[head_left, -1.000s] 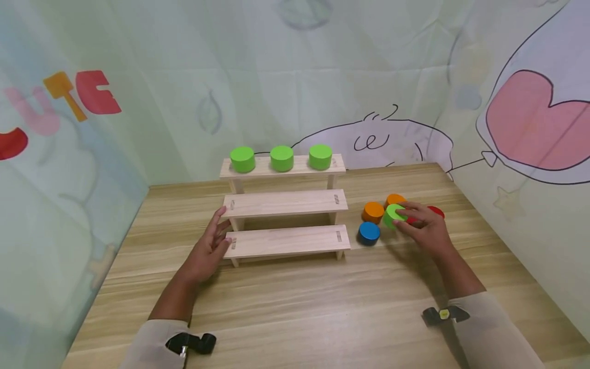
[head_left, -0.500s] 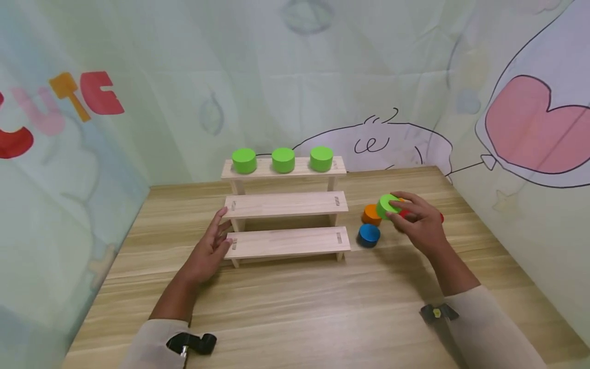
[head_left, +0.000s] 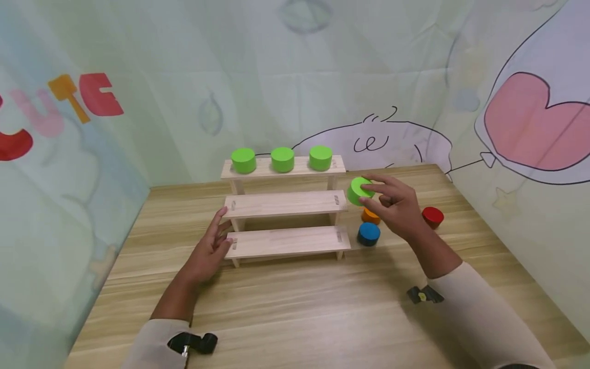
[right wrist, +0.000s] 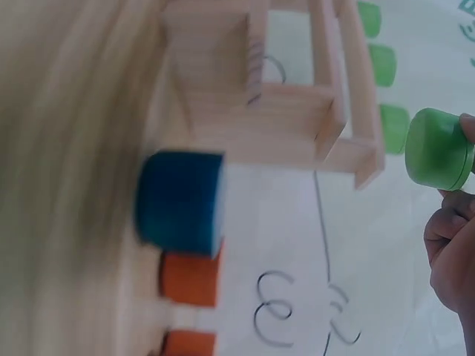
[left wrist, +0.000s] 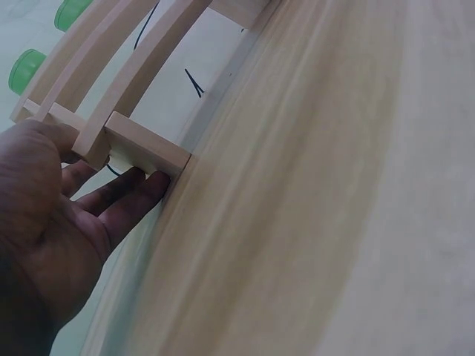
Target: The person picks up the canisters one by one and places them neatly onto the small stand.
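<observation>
A three-tier wooden stand (head_left: pixel 286 203) stands on the table, with three green round blocks (head_left: pixel 282 159) in a row on its top tier. My left hand (head_left: pixel 205 256) holds the stand's left end, thumb at the lowest tier. In the left wrist view its fingers (left wrist: pixel 137 208) lie against the side panel. My right hand (head_left: pixel 396 207) pinches another green round block (head_left: pixel 358 191) between thumb and fingers, raised in the air just right of the stand. That block (right wrist: pixel 438 149) also shows in the right wrist view, tilted.
Right of the stand lie a blue round block (head_left: pixel 369 234) and an orange round block (head_left: pixel 371 216). A second orange block (right wrist: pixel 189 343) shows in the right wrist view. A red block (head_left: pixel 433 217) lies farther right. A printed cloth backdrop (head_left: pixel 258 77) closes off the table's back.
My right hand has lifted the green block from among the loose blocks and carried it left toward the stand, uncovering the red block. The left hand stays in place.
</observation>
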A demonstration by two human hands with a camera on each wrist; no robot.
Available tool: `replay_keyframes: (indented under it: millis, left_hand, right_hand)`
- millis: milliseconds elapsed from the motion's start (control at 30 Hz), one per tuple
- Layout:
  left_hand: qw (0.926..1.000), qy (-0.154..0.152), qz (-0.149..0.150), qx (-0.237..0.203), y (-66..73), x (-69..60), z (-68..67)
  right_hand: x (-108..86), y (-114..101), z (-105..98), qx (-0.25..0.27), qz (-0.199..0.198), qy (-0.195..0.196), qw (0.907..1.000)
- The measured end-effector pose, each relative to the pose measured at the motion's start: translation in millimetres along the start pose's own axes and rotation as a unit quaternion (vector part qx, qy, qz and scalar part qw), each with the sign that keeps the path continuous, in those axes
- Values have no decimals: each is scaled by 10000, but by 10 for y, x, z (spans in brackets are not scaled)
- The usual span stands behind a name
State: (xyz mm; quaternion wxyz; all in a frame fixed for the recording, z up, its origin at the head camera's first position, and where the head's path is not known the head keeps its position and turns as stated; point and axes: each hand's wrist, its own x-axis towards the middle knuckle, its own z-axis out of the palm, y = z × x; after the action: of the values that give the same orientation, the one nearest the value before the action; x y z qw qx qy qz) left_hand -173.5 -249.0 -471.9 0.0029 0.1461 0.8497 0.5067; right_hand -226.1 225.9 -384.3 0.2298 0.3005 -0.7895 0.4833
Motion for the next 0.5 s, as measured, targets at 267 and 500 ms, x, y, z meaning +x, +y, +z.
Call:
replay_keyframes:
  millis: [267,500]
  left_hand:
    - [10000,-13,-22,-37,9,-3,0]
    - [10000,-57,-23,-71,18,-13,-5]
  right_hand:
    - [239,-176,322,427,-219,8,9988]
    - [466,-420,658,657,-44,-196,9976]
